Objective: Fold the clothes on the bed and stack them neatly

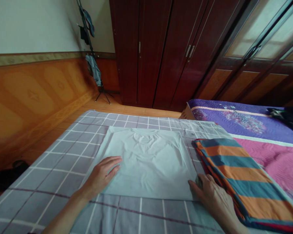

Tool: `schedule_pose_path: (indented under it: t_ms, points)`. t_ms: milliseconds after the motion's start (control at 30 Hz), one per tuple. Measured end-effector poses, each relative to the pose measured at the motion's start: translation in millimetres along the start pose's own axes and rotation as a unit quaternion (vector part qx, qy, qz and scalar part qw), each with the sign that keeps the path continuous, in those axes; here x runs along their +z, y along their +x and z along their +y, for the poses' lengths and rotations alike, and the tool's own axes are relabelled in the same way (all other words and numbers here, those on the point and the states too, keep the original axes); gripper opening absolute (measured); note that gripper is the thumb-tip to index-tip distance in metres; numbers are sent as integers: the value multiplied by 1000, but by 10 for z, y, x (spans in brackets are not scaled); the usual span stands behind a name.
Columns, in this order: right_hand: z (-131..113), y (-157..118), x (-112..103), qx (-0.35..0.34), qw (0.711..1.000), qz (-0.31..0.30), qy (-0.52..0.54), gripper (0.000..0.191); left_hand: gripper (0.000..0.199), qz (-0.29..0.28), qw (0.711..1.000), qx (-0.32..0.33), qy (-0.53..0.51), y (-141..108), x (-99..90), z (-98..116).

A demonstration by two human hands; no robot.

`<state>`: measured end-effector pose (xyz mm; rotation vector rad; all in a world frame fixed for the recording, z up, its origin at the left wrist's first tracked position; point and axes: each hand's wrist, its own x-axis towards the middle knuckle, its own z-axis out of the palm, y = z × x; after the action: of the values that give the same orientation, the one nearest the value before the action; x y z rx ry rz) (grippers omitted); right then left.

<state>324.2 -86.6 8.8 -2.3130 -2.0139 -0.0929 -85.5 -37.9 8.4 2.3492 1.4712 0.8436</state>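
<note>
A white garment (148, 165) lies folded into a flat rectangle on the grey checked bedspread (70, 156), with gathered wrinkles near its far edge. On its left side rests my left hand (104, 175), fingers extended and slightly spread, holding nothing. My right hand (211, 193) is at the garment's near right corner, its thumb touching the white cloth. The fingers of that hand are curled down and partly hidden, so any grip on the cloth cannot be made out.
Folded orange and teal striped cloth (239, 165) lies just right of my right hand. Beyond are a purple and pink bedcover (244, 120), a dark red wardrobe (151, 58) and a coat stand (90, 42). A dark item (12, 172) sits at the left.
</note>
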Motion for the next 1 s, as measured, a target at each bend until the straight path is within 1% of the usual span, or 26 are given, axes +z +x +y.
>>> schedule_pose_path:
  t_ms: [67, 167, 233, 333, 400, 467, 533, 600, 667, 767, 833, 900, 967, 1000]
  points:
    - [1, 83, -52, 12, 999, -36, 14, 34, 31, 24, 998, -47, -30, -18, -23, -91]
    - [7, 179, -78, 22, 996, -61, 60, 30, 32, 44, 993, -85, -63, -29, -37, -125]
    - [17, 242, -62, 36, 990, -87, 109, 31, 31, 48, 992, -91, -77, -31, -24, -95]
    - [56, 354, -3, 66, 970, -107, 208, 36, 28, 35, 994, -69, -77, -40, 21, -45]
    - [93, 426, 39, 82, 944, -115, 297, 35, 26, 25, 997, -49, -60, -50, 43, -48]
    - [114, 471, 62, 111, 908, -134, 382, 37, 25, 28, 998, -45, -34, -57, 40, -87]
    - [100, 469, 48, 158, 875, -148, 433, 50, 25, 42, 997, -56, -12, -59, 14, -147]
    - [48, 422, -6, 199, 848, -153, 467, 59, 26, 57, 995, -79, -5, -55, -25, -203]
    - [-34, 359, -90, 221, 822, -161, 499, 61, 26, 67, 991, -110, -19, -45, -65, -237]
    - [-179, 329, -229, 275, 782, -185, 528, 67, 29, 71, 980, -169, -82, -23, -120, -252]
    - [-293, 391, -308, 300, 759, -193, 544, 76, 33, 77, 965, -213, -134, -7, -156, -260]
    - [-449, 517, -372, 276, 746, -201, 573, 82, 34, 97, 945, -250, -187, 7, -196, -279]
    - [-694, 679, -427, 208, 735, -225, 605, 82, 38, 116, 918, -283, -253, 17, -240, -307]
    - [-864, 763, -451, 165, 733, -239, 616, 81, 40, 124, 901, -301, -287, 20, -263, -323]
